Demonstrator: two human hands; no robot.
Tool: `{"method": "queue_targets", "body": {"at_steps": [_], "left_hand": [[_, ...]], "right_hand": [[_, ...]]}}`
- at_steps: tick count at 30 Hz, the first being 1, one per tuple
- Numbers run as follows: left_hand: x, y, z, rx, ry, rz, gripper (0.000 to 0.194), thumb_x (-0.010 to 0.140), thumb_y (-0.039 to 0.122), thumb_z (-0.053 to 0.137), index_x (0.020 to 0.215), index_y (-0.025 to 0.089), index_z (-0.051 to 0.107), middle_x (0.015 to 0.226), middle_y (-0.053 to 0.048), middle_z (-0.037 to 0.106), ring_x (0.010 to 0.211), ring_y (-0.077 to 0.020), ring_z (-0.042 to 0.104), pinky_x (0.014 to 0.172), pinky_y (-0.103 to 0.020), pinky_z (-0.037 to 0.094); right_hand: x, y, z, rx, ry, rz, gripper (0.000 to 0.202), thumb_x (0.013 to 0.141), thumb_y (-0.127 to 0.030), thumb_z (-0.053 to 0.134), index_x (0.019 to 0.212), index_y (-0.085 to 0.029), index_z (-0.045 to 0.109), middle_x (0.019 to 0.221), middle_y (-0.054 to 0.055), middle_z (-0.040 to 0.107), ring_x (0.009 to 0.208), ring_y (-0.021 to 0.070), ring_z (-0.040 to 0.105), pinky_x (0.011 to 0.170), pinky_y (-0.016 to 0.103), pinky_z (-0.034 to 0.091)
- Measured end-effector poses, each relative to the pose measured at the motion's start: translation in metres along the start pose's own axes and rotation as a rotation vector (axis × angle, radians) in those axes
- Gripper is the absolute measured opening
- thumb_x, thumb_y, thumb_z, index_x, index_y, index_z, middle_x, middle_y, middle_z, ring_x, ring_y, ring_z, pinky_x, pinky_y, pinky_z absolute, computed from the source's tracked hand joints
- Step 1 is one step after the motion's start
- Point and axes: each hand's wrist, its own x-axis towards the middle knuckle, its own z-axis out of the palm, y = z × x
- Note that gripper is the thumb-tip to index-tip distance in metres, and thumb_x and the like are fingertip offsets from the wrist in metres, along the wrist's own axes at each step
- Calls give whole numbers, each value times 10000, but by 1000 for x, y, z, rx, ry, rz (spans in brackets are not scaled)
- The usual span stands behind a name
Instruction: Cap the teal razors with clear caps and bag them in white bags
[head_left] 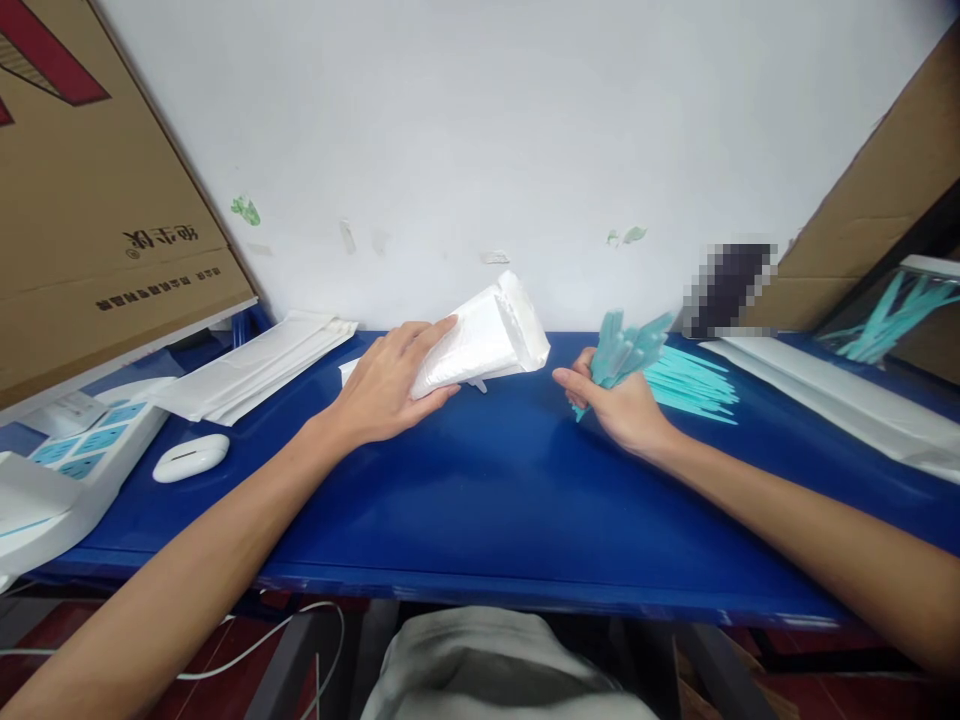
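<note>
My left hand [397, 380] grips a white padded mailer bag [480, 335], which is tilted up to the right above the blue table [480, 500]. The bag's flap end points toward my right hand [622, 400]. That hand is closed around a bundle of thin teal plastic sticks [630, 345], whose ends fan out above the fist. Bag and bundle are apart. Just behind the right wrist, more teal sticks [694, 385] lie in a loose pile on the table. The bag hides my left fingertips in part.
Flat white bags [259, 365] are stacked at the back left. Nearer me are a white earphone case [190, 457] and a power strip [97, 460]. A long white packet [840, 405] and a clear container of teal sticks [892, 310] stand right. Cardboard [112, 200] rises at left.
</note>
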Motion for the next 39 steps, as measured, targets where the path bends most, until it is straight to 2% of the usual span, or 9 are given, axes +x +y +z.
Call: {"method": "queue_targets", "body": {"at_steps": [5,9,15,20,24,27,32,35,39], "left_hand": [[0,1,1,34,9,21,720,965,528,530,1551,190,283,1387,-186,519,1179,-349,555,929,-484,495],[-1,1,2,58,11,33,703,967,507,532,1545,190,288,1368,-183,531,1140,-337,572,905,-470,499],[0,1,2,135,63,64,726,954,512,544,1546,176,292,1348,-194,539,1144,-358,565,920,-487,479],[-1,-2,1,185,53,55,817,930,533,570,1576,157,242,1344,-208,541,1148,-380,558,944,-514,459],[0,-1,-2,195,-14,107,733,939,497,561,1552,183,309,1346,-198,556,1140,-365,572,923,-495,469],[1,3,-5,188,-63,147,656,940,463,552,1513,191,385,1330,-193,575,1093,-351,595,874,-471,477],[1,15,-7,222,-103,198,586,959,409,541,1477,158,436,1293,-187,602,1023,-326,613,836,-431,464],[2,25,-4,221,-143,201,598,957,391,556,1489,155,416,1294,-179,605,1024,-320,611,829,-420,464],[8,40,0,110,-184,129,625,973,409,540,1523,169,365,1339,-172,583,1083,-321,602,884,-437,479]], "right_hand": [[-4,3,2,-43,-60,22,474,830,-490,747,624,-241,401,522,-42,522,512,145,546,575,321,445],[-6,1,0,-99,-19,11,445,866,-509,702,625,-249,433,452,-50,504,422,141,506,523,333,442],[-8,2,1,-172,9,11,451,893,-522,646,593,-247,453,448,-54,450,367,124,414,422,314,341],[-2,5,0,-397,-9,-75,413,882,-430,618,597,-234,393,523,-41,424,498,128,379,514,297,308],[7,2,-14,-711,-48,-180,325,851,-383,579,623,-228,406,553,-17,478,533,149,392,548,306,249],[11,-5,-26,-1058,-42,-178,214,821,-303,555,651,-230,448,559,4,508,525,172,414,547,316,197],[14,-21,-32,-1481,-164,-184,79,832,-243,558,757,-220,566,699,68,661,587,216,547,556,326,149],[17,-38,-26,-1552,-212,-231,73,843,-254,621,784,-212,610,738,88,693,601,224,582,571,329,165],[30,-68,-15,-1455,-319,-317,117,765,-170,740,766,-209,630,679,57,664,552,191,573,555,322,194]]}}
